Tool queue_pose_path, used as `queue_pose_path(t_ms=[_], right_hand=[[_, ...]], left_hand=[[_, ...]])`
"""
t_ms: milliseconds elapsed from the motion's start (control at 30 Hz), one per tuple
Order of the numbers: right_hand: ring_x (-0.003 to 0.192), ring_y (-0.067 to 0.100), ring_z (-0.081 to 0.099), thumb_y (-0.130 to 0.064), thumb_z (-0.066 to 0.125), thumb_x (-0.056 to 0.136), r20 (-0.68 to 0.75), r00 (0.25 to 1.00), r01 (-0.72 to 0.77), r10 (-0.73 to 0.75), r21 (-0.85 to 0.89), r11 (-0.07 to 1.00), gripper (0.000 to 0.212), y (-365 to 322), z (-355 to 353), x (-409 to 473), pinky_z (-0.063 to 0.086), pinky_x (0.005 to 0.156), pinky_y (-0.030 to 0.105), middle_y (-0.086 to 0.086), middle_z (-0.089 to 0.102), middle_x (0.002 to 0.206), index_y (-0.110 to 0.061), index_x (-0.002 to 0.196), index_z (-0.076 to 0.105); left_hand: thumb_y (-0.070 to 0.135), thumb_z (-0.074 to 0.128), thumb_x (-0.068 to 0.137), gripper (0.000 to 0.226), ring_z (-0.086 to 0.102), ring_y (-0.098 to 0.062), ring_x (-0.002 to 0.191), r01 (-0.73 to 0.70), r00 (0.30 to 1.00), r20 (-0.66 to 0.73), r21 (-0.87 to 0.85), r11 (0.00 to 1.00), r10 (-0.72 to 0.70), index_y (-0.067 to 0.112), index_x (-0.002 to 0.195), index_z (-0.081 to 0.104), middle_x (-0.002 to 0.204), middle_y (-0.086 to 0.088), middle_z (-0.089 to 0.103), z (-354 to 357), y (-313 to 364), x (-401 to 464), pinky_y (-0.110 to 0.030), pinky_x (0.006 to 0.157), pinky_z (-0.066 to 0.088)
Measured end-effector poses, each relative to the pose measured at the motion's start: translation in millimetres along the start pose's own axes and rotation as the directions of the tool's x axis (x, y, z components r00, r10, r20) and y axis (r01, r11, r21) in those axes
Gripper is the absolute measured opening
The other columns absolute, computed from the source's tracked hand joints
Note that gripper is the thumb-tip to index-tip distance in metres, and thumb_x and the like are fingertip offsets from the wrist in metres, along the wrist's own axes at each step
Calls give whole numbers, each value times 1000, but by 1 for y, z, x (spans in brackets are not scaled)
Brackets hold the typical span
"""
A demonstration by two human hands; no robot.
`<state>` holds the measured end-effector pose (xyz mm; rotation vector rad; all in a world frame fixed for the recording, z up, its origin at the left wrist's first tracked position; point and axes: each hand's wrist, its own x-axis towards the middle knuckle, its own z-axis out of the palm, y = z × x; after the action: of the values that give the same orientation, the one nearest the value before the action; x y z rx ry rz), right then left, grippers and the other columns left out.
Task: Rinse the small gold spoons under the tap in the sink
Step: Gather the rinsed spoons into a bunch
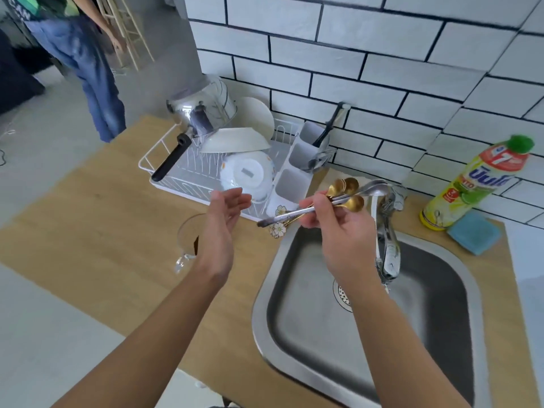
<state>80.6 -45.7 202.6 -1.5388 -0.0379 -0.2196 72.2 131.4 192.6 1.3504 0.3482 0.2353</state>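
Gripping a bundle of small gold spoons (348, 193) and silver cutlery (371, 187), the right hand (338, 234) holds them above the sink (459, 313) beside the tap (387, 245), while the left hand (223, 219) hovers with fingers relaxed, holding nothing.

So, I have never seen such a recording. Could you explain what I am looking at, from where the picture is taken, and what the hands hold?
No robot here: a person wears a camera on the head, looking down at their own hands. The right hand grips a bundle of small gold spoons and silver ones above the steel sink, near the tap. The left hand is open and holds nothing. On the wooden counter stand a white dish rack, a glass mug, a dish soap bottle and a blue sponge.
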Motion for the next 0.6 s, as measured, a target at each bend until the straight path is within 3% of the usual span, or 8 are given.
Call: queue_pose_path(t_ms=[67,167,300,433,533,600], right_hand=[[67,10,72,-19,60,103,-50,999,-10,9,-13,1000,23,3,-2,13,61,73,27,1,80,86,1,103,71],[68,7,73,-23,60,104,-111,994,4,-11,-61,998,26,10,-1,39,57,70,17,-2,78,80,-1,102,74],[72,4,74,-29,59,103,-160,984,53,-82,-177,983,21,29,8,72,55,72,12,-10,77,75,-17,96,74],[75,2,73,-29,61,101,-115,993,-3,-28,-266,964,17,61,20,95,56,78,21,-16,74,74,-37,87,64],[69,-7,65,-33,63,100,-68,997,-64,44,-333,941,9,85,22,102,43,65,6,-12,71,72,-33,91,67],[65,-7,60,-37,65,99,-46,994,-108,98,-372,922,13,98,22,105,40,59,5,-11,67,72,-31,87,67]], left_hand=[[40,16,108,52,63,-16,113,9,1000,26,-4,1000,-8,14,117,60,112,-5,69,7,0,9,-31,110,39],[43,20,107,49,66,-11,107,14,999,47,15,1000,-15,20,111,63,109,-2,71,19,0,24,-26,104,42],[54,26,100,47,65,-13,109,39,998,54,65,997,-42,26,103,64,106,2,72,37,-6,47,-32,105,41],[64,30,86,49,61,-16,115,95,994,38,126,987,-101,31,99,63,109,5,71,49,-16,65,-40,113,36],[69,31,83,51,60,-15,115,119,991,37,143,982,-126,34,98,64,109,7,70,52,-24,74,-43,114,34],[74,32,78,54,60,-14,115,125,991,38,144,982,-132,35,95,65,109,7,70,54,-28,76,-44,113,35]])
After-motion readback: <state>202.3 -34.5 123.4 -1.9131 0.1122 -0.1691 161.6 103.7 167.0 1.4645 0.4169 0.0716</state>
